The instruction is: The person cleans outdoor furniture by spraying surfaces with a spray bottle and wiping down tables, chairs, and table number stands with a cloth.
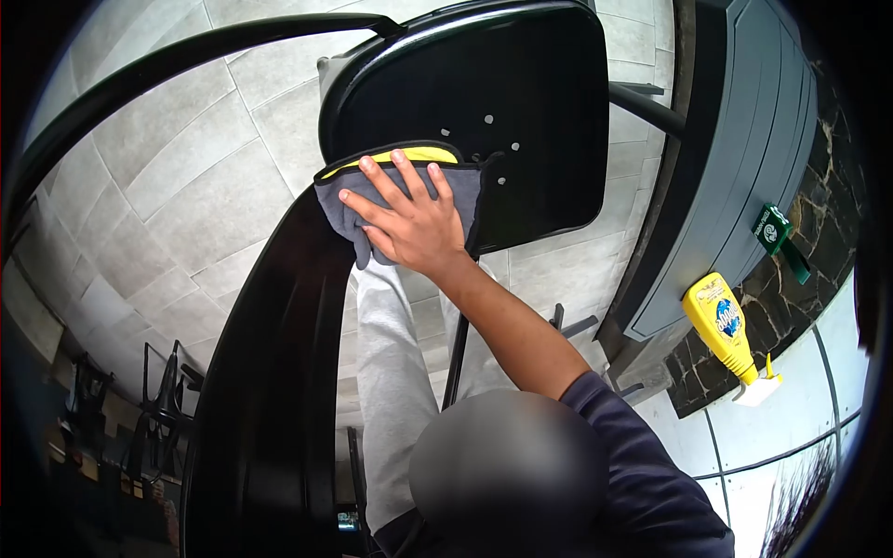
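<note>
My right hand (pixel 414 214) lies with its fingers spread on a grey cloth (pixel 349 203) with a yellow side and dark edging. Under the cloth is the near left part of a glossy black panel (pixel 549 84), which has several small round light spots near its middle. Beside it, a long curved black piece (pixel 279 372) runs down the left, and a thin curved black bar (pixel 205 39) arches across the top left. My left hand is out of view.
A yellow spray bottle (pixel 721 321) lies at the right, near a small green item (pixel 772 230) and a grey slatted surface (pixel 735 139). Black metal frames (pixel 163 391) stand at the lower left. Light grey legs (pixel 395 344) and a blurred round shape (pixel 507 465) show below.
</note>
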Tool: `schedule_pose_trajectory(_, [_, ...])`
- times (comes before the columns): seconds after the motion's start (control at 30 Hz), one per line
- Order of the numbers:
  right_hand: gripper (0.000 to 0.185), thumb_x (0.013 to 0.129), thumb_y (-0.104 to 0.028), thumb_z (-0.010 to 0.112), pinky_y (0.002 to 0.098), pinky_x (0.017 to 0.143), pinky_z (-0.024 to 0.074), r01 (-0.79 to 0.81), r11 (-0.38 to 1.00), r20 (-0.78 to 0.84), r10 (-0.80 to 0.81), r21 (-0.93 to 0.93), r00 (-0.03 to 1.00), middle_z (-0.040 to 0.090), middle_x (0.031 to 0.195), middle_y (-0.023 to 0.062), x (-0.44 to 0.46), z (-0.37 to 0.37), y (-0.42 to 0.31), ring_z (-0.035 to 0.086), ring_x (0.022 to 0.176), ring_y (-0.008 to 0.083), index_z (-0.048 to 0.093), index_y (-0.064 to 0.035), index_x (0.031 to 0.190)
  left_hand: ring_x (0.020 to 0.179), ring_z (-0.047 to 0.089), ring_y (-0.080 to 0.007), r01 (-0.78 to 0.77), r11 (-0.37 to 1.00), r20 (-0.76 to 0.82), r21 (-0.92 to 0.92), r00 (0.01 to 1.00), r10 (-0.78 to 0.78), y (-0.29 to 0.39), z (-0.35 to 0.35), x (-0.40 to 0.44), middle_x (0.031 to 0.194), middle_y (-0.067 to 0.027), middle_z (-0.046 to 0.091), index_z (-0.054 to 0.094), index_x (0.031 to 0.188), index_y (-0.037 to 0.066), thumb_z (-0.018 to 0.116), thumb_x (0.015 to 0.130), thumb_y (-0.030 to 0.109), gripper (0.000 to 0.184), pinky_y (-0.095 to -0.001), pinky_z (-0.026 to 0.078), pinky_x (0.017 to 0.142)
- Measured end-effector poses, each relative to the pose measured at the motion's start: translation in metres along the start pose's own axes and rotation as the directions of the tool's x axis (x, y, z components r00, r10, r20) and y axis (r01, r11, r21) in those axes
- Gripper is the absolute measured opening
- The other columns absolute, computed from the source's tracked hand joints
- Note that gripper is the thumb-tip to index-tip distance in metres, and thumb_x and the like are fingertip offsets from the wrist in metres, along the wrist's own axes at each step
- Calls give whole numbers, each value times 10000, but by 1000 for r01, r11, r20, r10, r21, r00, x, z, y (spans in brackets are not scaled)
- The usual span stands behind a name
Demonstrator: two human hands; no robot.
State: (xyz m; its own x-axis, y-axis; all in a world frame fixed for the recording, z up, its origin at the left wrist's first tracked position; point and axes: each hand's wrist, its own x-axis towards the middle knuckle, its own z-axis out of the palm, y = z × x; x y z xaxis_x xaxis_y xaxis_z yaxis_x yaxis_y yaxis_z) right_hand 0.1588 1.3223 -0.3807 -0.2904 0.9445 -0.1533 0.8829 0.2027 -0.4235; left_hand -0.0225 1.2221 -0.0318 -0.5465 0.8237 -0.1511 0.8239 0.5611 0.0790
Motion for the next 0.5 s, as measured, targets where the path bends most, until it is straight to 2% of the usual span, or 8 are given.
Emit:
schedule_pose_trajectory(0.17, [523, 792, -364, 689, 487, 1145, 107, -64, 998, -75, 66, 24, 995, 376, 1528, -48, 25, 0, -8, 291, 1422, 239, 577, -419, 1301, 1106, 528, -376, -11, 999, -21, 39, 1000, 11, -3, -3, 4, 1262, -263, 488, 336, 1404, -85, 426, 932, 635, 866, -496, 397, 1016])
schedule_pose_trajectory(0.27, [496, 794, -332, 688, 506, 1129, 144, -65, 994, -127, 76, 90, 989, 391, 1517, -48, 49, -1, -7, 304, 1414, 238, 600, -387, 1278, 1097, 536, -376, -18, 998, -29, 63, 999, 20, -3, -6, 4, 1254, -264, 496, 341, 1402, -86, 426, 931, 636, 866, -496, 401, 1012])
schedule_pose_trajectory(0.3, [464, 796, -315, 682, 514, 1115, 183, -59, 994, -146, 72, 89, 987, 405, 1506, -47, 61, -5, -7, 315, 1409, 236, 619, -364, 1253, 1094, 539, -377, -22, 997, -33, 73, 999, 24, -2, -8, 5, 1252, -264, 498, 342, 1401, -87, 426, 931, 636, 866, -497, 403, 1011])
schedule_pose_trajectory(0.5, [407, 793, -338, 681, 521, 1095, 239, -1, 998, -237, 18, 69, 971, 452, 1463, -65, 85, -3, 0, 364, 1387, 213, 651, -302, 1198, 1077, 555, -378, -47, 994, -80, 96, 995, 54, 4, -14, 8, 1237, -266, 514, 352, 1395, -90, 426, 930, 638, 867, -498, 412, 1003])
